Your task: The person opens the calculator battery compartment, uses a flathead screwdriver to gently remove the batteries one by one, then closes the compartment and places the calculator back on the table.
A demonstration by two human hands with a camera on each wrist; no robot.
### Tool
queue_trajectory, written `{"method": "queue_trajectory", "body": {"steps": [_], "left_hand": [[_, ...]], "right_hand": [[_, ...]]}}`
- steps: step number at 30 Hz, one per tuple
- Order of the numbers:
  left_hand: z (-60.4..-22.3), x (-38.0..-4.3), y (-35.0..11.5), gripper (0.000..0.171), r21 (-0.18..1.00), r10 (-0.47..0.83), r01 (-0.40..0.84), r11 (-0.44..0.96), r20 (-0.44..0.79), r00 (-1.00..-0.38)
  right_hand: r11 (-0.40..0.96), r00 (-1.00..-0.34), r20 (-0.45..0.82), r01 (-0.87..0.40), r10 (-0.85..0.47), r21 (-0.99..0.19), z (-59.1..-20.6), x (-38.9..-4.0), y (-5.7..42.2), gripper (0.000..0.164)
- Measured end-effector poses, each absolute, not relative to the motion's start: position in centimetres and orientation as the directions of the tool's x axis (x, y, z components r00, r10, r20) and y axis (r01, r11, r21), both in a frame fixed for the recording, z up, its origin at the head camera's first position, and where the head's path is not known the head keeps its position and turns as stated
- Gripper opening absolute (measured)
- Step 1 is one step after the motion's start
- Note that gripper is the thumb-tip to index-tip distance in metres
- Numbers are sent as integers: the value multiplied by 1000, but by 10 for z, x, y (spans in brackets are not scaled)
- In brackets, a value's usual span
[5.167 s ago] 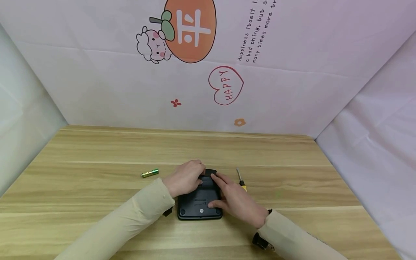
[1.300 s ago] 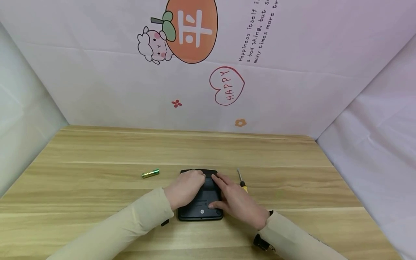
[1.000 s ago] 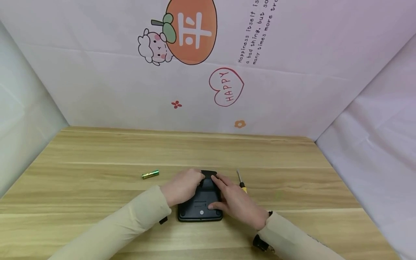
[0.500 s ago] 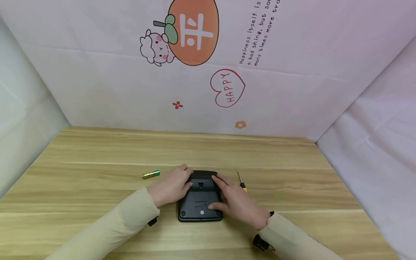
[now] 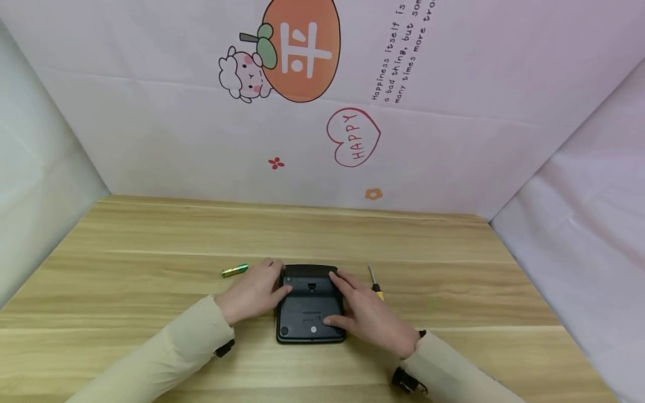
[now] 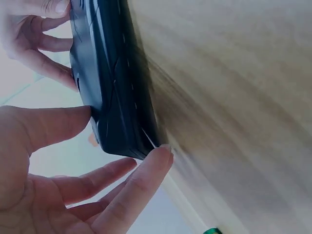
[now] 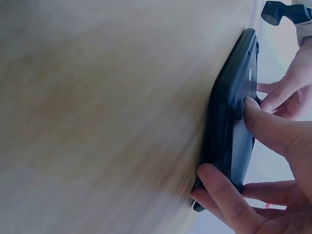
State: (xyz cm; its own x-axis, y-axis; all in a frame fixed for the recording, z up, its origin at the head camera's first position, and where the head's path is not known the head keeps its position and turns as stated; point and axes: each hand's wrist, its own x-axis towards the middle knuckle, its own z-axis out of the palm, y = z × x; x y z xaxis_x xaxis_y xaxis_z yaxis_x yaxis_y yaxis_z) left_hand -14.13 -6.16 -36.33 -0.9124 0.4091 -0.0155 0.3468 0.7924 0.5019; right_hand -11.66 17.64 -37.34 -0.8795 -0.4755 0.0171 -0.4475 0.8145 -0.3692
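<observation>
A black calculator (image 5: pixel 307 313) lies face down on the table, its back upward, with a small latch near the far end and a round white sticker lower down. My left hand (image 5: pixel 254 291) grips its far left corner, thumb on the back and fingers at the edge. In the left wrist view the left thumb (image 6: pixel 58 124) touches the black casing (image 6: pixel 114 97). My right hand (image 5: pixel 370 310) holds the right side, thumb and index finger on the back. The right wrist view shows the right fingers (image 7: pixel 222 195) against the side of the casing (image 7: pixel 224 117). The front is hidden.
A green and gold battery (image 5: pixel 234 270) lies left of the left hand. Beyond the right hand is a screwdriver (image 5: pixel 375 284) with a yellow and black handle, partly hidden. A white printed cloth (image 5: pixel 201 140) rises behind the wooden table (image 5: pixel 428 252).
My left hand has slid leftward from over the battery-cover area to the calculator's left corner, uncovering the latch. Its fingers have spread. The right hand keeps its place.
</observation>
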Motion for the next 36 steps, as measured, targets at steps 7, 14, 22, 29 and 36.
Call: {"method": "queue_trajectory", "body": {"steps": [7,14,22,29,36], "left_hand": [[-365,-141,-66,44,586,400,302,752,-43,-915],[-370,-140,-65,42,669,381,240,703,-70,-922],[-371,-137,-62,46,691,348,212,691,-61,-935],[-371,-136,-59,47,716,309,170,676,-66,-949],[-370,-136,-57,48,746,272,132,652,-68,-960]], "right_hand": [[826,-902,13,-401,-432,-395,-375,-114,174,80],[814,-904,31,-398,-426,-422,-375,-114,172,78],[799,-904,41,-396,-425,-453,-375,-114,171,75],[794,-911,35,-376,-410,-478,-375,-113,171,75],[786,-919,29,-352,-393,-508,-375,-113,171,75]]}}
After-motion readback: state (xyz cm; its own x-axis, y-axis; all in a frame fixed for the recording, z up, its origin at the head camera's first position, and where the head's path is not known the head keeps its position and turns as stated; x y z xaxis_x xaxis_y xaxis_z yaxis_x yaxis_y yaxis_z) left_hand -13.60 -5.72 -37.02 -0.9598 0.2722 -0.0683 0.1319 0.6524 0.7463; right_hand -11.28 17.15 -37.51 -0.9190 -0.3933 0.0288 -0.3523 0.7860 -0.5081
